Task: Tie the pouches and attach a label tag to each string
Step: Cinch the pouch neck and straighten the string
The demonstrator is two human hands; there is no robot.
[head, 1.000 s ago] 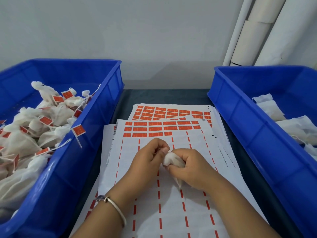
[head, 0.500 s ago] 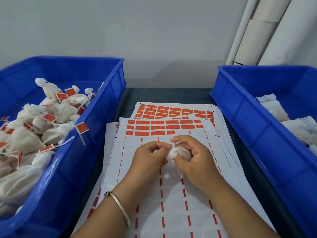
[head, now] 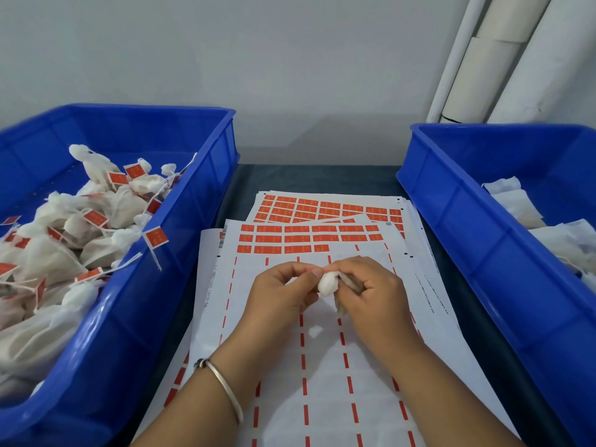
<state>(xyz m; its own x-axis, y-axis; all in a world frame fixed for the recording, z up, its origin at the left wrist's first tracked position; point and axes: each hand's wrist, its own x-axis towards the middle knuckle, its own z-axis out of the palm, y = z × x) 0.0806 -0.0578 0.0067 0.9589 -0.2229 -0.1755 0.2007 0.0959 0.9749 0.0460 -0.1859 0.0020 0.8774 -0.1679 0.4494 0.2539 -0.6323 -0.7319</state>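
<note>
A small white pouch [head: 327,283] is bunched between both hands above the label sheet [head: 322,366]. My right hand [head: 371,291] wraps around the pouch's body, so most of it is hidden. My left hand [head: 283,295] pinches the pouch's top with thumb and forefinger; the string there is too fine to make out. Rows of orange label tags [head: 290,238] remain at the far end of the sheet, just beyond my fingers. A small white scrap [head: 315,331] lies on the sheet under my hands.
A blue bin [head: 180,253] on the left holds several tied pouches with orange tags [head: 96,217]. A blue bin [head: 458,221] on the right holds untied white pouches [head: 516,204]. More label sheets [head: 329,206] are stacked behind. White pipes [head: 483,59] stand at the back right.
Both hands have shifted slightly away from me with the pouch. My right hand has turned over and closed further around it, and a white scrap now lies on the sheet.
</note>
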